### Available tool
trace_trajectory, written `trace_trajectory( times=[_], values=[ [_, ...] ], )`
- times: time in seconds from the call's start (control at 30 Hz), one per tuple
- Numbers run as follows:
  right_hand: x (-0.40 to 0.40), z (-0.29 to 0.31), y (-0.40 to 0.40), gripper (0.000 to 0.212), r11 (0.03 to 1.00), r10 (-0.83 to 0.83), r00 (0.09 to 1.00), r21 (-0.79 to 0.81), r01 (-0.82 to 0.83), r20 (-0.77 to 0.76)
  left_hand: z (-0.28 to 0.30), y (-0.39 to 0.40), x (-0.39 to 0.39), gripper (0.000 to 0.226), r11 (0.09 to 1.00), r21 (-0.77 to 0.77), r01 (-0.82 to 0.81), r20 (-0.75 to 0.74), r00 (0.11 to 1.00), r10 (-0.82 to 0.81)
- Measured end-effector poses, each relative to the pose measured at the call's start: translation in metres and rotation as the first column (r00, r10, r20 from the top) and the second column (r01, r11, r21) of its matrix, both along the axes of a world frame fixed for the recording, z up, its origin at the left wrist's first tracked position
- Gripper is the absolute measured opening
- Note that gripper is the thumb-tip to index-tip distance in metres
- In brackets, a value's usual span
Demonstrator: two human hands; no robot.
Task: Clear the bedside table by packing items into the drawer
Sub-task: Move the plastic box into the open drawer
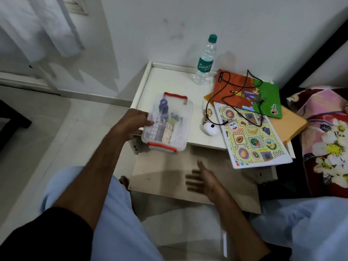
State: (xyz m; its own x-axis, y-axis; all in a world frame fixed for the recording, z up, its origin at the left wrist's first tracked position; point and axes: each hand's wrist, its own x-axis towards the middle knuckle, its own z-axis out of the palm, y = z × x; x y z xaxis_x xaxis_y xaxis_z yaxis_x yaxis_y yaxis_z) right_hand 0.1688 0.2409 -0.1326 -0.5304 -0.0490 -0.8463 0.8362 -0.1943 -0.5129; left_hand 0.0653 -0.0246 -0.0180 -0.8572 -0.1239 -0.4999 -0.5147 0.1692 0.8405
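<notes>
My left hand (134,122) grips the left side of a clear plastic box (170,123) with red clips, full of pill strips and a small bottle. The box juts past the front left edge of the white bedside table (169,81). Below it the drawer (163,178) stands pulled out, its wooden bottom bare. My right hand (202,178) hovers over the drawer, palm up with fingers spread, holding nothing. Also on the table are a water bottle (205,61), a black cable (243,91), an orange-green book (263,93), a fruit-print sheet (252,134), a white round gadget (211,129) and a gold watch (207,114).
A brown envelope (295,123) lies under the books at the table's right edge. A bed with a floral blanket (327,132) stands to the right. White wall behind, curtain (37,25) at far left, pale tiled floor on the left. My knees in light trousers frame the drawer.
</notes>
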Motion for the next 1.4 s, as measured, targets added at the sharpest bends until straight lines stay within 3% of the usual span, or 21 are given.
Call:
trace_trajectory(
  times=[0.1,0.23,0.3,0.37,0.43,0.5,0.53,0.63,0.73,0.9,1.0,1.23,1.4],
  values=[
    [-0.027,0.054,-0.022,0.063,0.975,0.045,0.951,-0.195,-0.109,-0.305,0.007,0.001,0.009,0.023,0.984,0.014,0.175,0.055,0.983,-0.175],
    [-0.018,0.073,-0.03,0.062,0.966,0.205,0.869,-0.051,-0.254,-0.451,0.021,-0.009,0.019,0.022,0.945,0.1,0.312,0.132,0.937,-0.323],
    [-0.008,0.064,-0.026,0.062,0.95,0.208,0.874,-0.121,-0.287,-0.438,0.024,-0.023,0.021,0.032,0.931,0.148,0.335,0.149,0.923,-0.356],
    [0.003,0.056,-0.016,0.067,0.929,0.261,0.869,-0.134,-0.344,-0.421,0.018,-0.035,0.019,0.045,0.962,0.09,0.256,0.123,0.956,-0.266],
    [0.013,0.045,-0.004,0.073,0.91,0.316,0.858,-0.127,-0.395,-0.406,0.005,-0.044,0.007,0.054,0.972,-0.197,0.127,0.03,0.992,-0.124],
    [0.023,0.028,0.005,0.072,0.885,0.355,0.861,-0.166,-0.435,-0.364,-0.007,-0.052,-0.005,0.064,0.848,-0.527,0.058,-0.035,0.995,-0.09],
    [0.029,0.02,0.007,0.069,0.869,0.379,0.861,-0.189,-0.457,-0.34,-0.011,-0.055,-0.01,0.067,0.794,-0.604,0.069,-0.023,0.994,-0.104],
    [0.036,-0.005,0.0,0.061,0.87,0.422,0.875,-0.166,-0.465,-0.238,-0.027,-0.057,-0.018,0.067,0.785,-0.606,0.126,0.059,0.992,-0.113],
    [0.023,-0.027,-0.025,0.061,0.924,0.364,0.917,-0.063,-0.378,-0.165,-0.042,-0.06,-0.02,0.052,0.753,-0.652,0.082,-0.011,0.993,-0.118],
    [-0.017,-0.04,-0.071,0.052,0.975,0.211,0.962,-0.028,-0.219,-0.174,-0.043,-0.067,-0.024,0.058,0.857,-0.515,-0.023,-0.033,0.999,0.006],
    [-0.035,-0.046,-0.097,0.056,0.984,0.176,0.969,-0.002,-0.179,-0.173,-0.043,-0.068,-0.027,0.06,0.862,-0.507,-0.023,-0.026,1.0,0.012],
    [-0.048,-0.054,-0.115,0.055,0.953,0.284,0.944,0.154,-0.259,-0.168,-0.046,-0.063,-0.03,0.042,0.815,-0.579,-0.015,-0.056,0.998,-0.022],
    [-0.047,-0.045,-0.107,0.075,0.899,0.396,0.902,0.273,-0.342,-0.172,-0.049,-0.058,-0.035,0.048,0.738,-0.674,0.023,-0.054,0.995,-0.08]
  ],
)
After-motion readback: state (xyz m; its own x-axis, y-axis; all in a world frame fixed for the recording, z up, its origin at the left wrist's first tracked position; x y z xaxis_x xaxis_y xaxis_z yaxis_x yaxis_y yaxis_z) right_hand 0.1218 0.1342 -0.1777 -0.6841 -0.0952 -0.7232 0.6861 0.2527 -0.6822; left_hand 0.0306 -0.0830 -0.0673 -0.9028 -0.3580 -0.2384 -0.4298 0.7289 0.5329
